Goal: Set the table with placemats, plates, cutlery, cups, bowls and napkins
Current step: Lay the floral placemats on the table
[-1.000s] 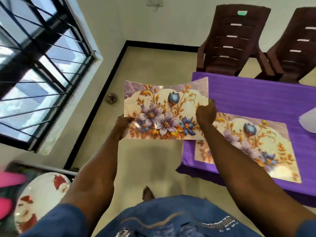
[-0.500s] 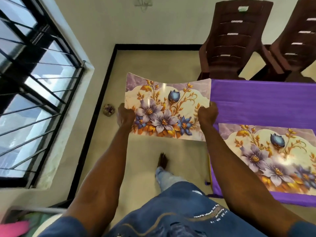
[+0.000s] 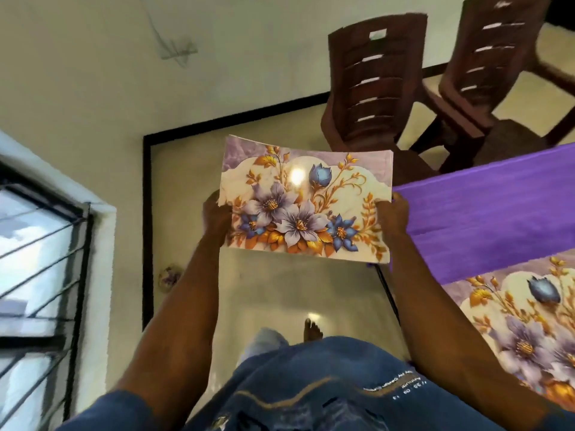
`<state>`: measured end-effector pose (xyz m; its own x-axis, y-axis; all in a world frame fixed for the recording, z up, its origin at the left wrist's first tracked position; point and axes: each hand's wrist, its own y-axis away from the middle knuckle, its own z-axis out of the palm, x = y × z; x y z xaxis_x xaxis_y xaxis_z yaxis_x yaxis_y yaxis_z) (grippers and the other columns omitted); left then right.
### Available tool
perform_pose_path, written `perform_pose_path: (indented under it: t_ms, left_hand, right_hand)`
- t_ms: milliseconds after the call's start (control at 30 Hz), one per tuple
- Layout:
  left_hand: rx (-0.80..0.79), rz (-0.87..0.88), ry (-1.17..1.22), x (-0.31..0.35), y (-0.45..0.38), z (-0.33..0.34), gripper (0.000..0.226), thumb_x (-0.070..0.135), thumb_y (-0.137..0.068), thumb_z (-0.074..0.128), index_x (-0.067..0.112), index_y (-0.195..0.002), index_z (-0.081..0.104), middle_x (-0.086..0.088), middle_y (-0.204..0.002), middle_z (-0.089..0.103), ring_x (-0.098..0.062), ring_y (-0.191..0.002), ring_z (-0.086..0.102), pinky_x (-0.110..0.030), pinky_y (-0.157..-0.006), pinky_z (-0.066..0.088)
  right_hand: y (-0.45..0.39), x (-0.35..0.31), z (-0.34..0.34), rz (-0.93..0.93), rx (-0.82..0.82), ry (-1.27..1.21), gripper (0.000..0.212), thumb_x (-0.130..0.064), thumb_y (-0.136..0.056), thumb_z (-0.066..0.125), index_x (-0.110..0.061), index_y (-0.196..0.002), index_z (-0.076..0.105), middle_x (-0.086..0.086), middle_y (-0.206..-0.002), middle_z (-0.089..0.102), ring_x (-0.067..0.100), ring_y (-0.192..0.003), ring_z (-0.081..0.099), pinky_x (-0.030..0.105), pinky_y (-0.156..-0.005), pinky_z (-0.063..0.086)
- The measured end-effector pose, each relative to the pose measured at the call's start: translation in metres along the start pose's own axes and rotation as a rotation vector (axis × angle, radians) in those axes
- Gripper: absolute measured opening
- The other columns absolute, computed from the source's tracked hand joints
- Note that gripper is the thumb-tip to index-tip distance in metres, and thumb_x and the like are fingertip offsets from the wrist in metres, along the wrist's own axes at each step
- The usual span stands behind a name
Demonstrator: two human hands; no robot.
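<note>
The left hand (image 3: 217, 214) and the right hand (image 3: 392, 216) are each pinching a short edge of a flowered placemat (image 3: 306, 200), holding it flat in the air over the floor, just beside the corner of the purple-covered table (image 3: 485, 209). One matching placemat (image 3: 525, 331) is already lying on the table nearer the person, so the setting is only beginning. This second mat is not yet laid, and no plates, cutlery, cups, bowls or napkins are showing on the table.

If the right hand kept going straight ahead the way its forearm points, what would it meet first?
Probably the purple tablecloth at the table's near corner: the right hand, gripping the held placemat, is already at its edge. Beyond stands a brown chair; depth is unclear.
</note>
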<state>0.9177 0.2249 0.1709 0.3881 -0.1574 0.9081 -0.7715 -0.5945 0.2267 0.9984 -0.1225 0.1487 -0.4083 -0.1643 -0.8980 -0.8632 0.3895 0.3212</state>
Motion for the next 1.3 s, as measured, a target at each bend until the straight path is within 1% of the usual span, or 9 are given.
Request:
perform_pose_path:
  t_ms: [100, 200, 300, 467, 567, 700, 800, 967, 1300]
  left_hand:
    - [-0.069, 0.05, -0.14, 0.021, -0.061, 0.033, 0.044, 0.019, -0.065, 0.052, 0.01, -0.103, 0.072, -0.009, -0.1, 0.073, -0.022, -0.094, 0.066, -0.024, -0.07, 0.043]
    - [-0.146, 0.086, -0.288, 0.042, -0.115, 0.074, 0.037, 0.007, -0.074, 0.052, 0.008, -0.106, 0.071, -0.017, -0.107, 0.071, -0.032, -0.1, 0.065, -0.029, -0.072, 0.044]
    - [-0.252, 0.19, -0.425, 0.063, -0.162, 0.112, 0.035, 0.004, -0.079, 0.052, 0.006, -0.108, 0.07, -0.02, -0.112, 0.069, -0.039, -0.105, 0.062, -0.038, -0.083, 0.05]
    - [-0.385, 0.384, -0.534, 0.103, -0.216, 0.17, 0.031, 0.01, -0.087, 0.051, 0.004, -0.114, 0.065, -0.02, -0.119, 0.065, -0.041, -0.112, 0.059, -0.044, -0.092, 0.047]
    - [-0.434, 0.509, -0.539, 0.124, -0.214, 0.205, 0.031, 0.015, -0.092, 0.051, 0.004, -0.119, 0.06, -0.019, -0.122, 0.062, -0.04, -0.115, 0.057, -0.044, -0.095, 0.043]
    - [-0.501, 0.623, -0.5, 0.149, -0.2, 0.263, 0.038, 0.011, -0.082, 0.056, 0.006, -0.119, 0.06, -0.02, -0.117, 0.065, -0.039, -0.112, 0.058, -0.042, -0.096, 0.042]
    - [-0.581, 0.695, -0.455, 0.158, -0.188, 0.312, 0.046, 0.012, -0.077, 0.055, 0.01, -0.122, 0.057, -0.016, -0.118, 0.065, -0.039, -0.113, 0.057, -0.045, -0.098, 0.041]
    - [-0.665, 0.782, -0.478, 0.175, -0.169, 0.383, 0.047, 0.012, -0.076, 0.052, 0.012, -0.123, 0.055, -0.015, -0.119, 0.064, -0.037, -0.113, 0.057, -0.047, -0.097, 0.039]
    - [-0.83, 0.841, -0.481, 0.202, -0.14, 0.484, 0.051, 0.012, -0.074, 0.05, 0.014, -0.125, 0.055, -0.013, -0.119, 0.064, -0.036, -0.113, 0.056, -0.046, -0.098, 0.037]
  right_hand:
    - [-0.019, -0.006, 0.008, 0.042, 0.129, -0.021, 0.032, -0.006, -0.082, 0.057, -0.006, -0.113, 0.065, 0.012, -0.108, 0.069, 0.027, -0.095, 0.064, 0.035, -0.078, 0.052]
    - [-0.027, -0.009, 0.012, 0.089, 0.268, -0.032, 0.034, -0.004, -0.081, 0.053, -0.005, -0.112, 0.066, 0.012, -0.107, 0.07, 0.027, -0.094, 0.065, 0.039, -0.082, 0.055]
    - [-0.024, -0.01, 0.022, 0.134, 0.44, -0.081, 0.029, -0.001, -0.081, 0.052, -0.003, -0.107, 0.066, 0.007, -0.096, 0.065, 0.022, -0.086, 0.061, 0.032, -0.073, 0.048]
    - [-0.015, -0.008, 0.044, 0.247, 0.677, -0.21, 0.032, -0.007, -0.077, 0.055, -0.004, -0.107, 0.065, 0.006, -0.094, 0.063, 0.022, -0.087, 0.059, 0.031, -0.071, 0.046]
    - [-0.003, -0.003, 0.053, 0.326, 0.838, -0.279, 0.035, -0.004, -0.08, 0.055, -0.003, -0.113, 0.064, 0.008, -0.103, 0.065, 0.023, -0.092, 0.061, 0.032, -0.076, 0.049]
    - [0.0, -0.001, 0.05, 0.385, 1.034, -0.364, 0.034, -0.006, -0.083, 0.054, -0.003, -0.115, 0.062, 0.01, -0.111, 0.065, 0.026, -0.099, 0.061, 0.038, -0.086, 0.052]
    - [-0.003, 0.009, 0.036, 0.414, 1.139, -0.407, 0.037, -0.01, -0.079, 0.052, -0.003, -0.114, 0.063, 0.013, -0.112, 0.066, 0.029, -0.101, 0.062, 0.039, -0.083, 0.052]
    - [-0.019, 0.015, 0.01, 0.458, 1.223, -0.437, 0.028, -0.006, -0.086, 0.052, 0.001, -0.113, 0.061, 0.011, -0.107, 0.063, 0.025, -0.095, 0.059, 0.03, -0.071, 0.041]
    - [-0.053, 0.01, -0.02, 0.522, 1.348, -0.557, 0.031, -0.011, -0.081, 0.054, -0.002, -0.109, 0.063, 0.009, -0.1, 0.064, 0.025, -0.09, 0.058, 0.033, -0.072, 0.043]
